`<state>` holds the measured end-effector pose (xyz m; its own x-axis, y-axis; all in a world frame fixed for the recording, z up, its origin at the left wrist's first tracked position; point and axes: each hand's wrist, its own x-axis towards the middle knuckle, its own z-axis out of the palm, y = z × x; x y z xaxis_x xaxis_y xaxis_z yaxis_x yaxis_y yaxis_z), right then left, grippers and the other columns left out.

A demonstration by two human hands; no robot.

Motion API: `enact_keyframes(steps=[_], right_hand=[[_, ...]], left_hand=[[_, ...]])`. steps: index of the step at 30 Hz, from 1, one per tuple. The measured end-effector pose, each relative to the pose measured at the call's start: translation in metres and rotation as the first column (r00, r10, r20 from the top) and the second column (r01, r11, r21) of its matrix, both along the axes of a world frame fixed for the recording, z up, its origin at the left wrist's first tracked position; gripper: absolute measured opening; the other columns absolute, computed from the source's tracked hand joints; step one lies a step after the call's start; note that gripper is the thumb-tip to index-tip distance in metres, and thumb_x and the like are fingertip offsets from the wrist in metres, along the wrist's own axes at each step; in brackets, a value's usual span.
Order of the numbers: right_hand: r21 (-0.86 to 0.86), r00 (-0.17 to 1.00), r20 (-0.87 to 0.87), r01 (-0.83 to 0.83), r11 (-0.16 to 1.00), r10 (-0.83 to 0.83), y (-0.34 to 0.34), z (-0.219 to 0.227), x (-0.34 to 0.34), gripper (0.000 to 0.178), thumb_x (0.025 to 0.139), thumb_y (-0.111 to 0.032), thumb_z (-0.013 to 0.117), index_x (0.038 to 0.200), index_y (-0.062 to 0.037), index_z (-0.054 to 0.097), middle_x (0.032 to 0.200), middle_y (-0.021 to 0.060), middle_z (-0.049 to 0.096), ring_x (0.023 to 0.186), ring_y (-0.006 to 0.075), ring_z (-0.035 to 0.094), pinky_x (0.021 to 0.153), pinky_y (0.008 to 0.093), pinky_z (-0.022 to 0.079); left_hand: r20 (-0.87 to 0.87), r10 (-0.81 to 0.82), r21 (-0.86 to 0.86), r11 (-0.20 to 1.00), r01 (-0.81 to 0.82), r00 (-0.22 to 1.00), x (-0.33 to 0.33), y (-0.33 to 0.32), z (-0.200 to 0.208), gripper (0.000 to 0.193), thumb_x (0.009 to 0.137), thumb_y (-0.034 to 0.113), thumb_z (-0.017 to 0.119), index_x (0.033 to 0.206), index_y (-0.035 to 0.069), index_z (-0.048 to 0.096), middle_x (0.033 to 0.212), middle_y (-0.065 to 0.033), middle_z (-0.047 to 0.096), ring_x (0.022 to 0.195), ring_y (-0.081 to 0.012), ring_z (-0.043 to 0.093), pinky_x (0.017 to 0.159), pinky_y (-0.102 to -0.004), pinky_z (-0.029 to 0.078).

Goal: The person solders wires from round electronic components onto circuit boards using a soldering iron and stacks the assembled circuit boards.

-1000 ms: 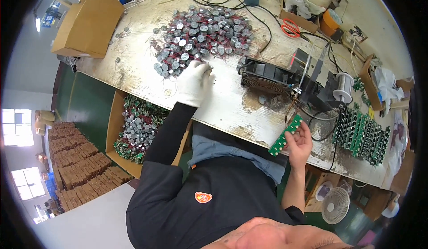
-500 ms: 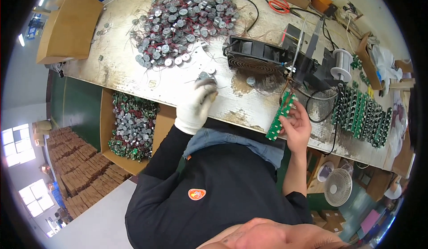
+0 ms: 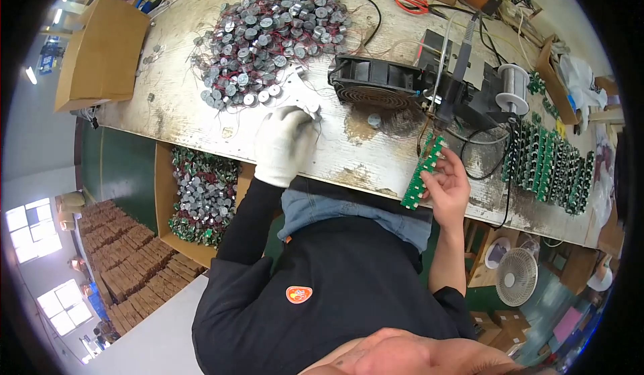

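My left hand, in a white glove with dark smudges, rests low over the table with its fingers curled. Whatever is in those fingers, if anything, is hidden; the near edge of a pile of small round metal motors with thin red wires lies just beyond. My bare right hand pinches a narrow green circuit board strip by its right edge, thumb on top. The far end of the strip is below the tip of a soldering iron mounted in a black fixture.
A black box fan stands mid-table, a loose motor before it. Right of the iron are a solder spool and rows of green boards. Red-handled scissors lie behind. A cardboard box of wired motors sits below the table's left edge.
My left hand has shifted slightly left and nearer to me, and the motor seen at its fingertips is now out of sight. The right hand keeps the board strip almost in place.
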<state>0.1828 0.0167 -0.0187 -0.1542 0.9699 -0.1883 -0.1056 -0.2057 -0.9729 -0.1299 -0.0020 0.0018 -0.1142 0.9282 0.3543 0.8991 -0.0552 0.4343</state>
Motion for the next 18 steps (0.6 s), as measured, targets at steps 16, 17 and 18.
enact_keyframes(steps=[16,17,18], right_hand=[[-0.006,1.0,0.0,0.0,1.0,0.0,0.002,0.001,0.0,0.054,0.08,0.008,0.064,0.129,0.0034,0.042,0.104,0.0111,0.057,0.064,0.0069,0.057,0.048,0.0181,0.046],[-0.002,1.0,0.002,0.0,1.0,0.0,0.001,0.0,0.0,0.054,0.08,0.008,0.064,0.129,0.0034,0.042,0.104,0.0111,0.057,0.064,0.0069,0.057,0.048,0.0181,0.046],[-0.001,1.0,-0.006,-0.003,1.0,0.003,0.001,0.0,-0.001,0.054,0.08,0.008,0.064,0.129,0.0035,0.042,0.104,0.011,0.056,0.064,0.0069,0.057,0.048,0.0181,0.046]], left_hand=[[0.326,0.422,-0.076,0.904,-0.422,0.846,-0.029,0.035,-0.001,0.035,0.085,0.03,0.068,0.097,-0.002,0.062,0.086,-0.0174,0.067,0.081,-0.029,0.066,0.074,-0.0342,0.05],[0.236,0.455,-0.116,0.891,-0.44,0.859,-0.028,0.04,0.0,0.036,0.082,0.034,0.069,0.093,-0.001,0.063,0.083,-0.0173,0.068,0.078,-0.0298,0.067,0.072,-0.0342,0.051],[0.193,0.454,-0.168,0.889,-0.426,0.87,-0.028,0.043,0.001,0.036,0.081,0.033,0.07,0.092,0.0,0.064,0.082,-0.0171,0.068,0.077,-0.0296,0.067,0.071,-0.0342,0.051]])
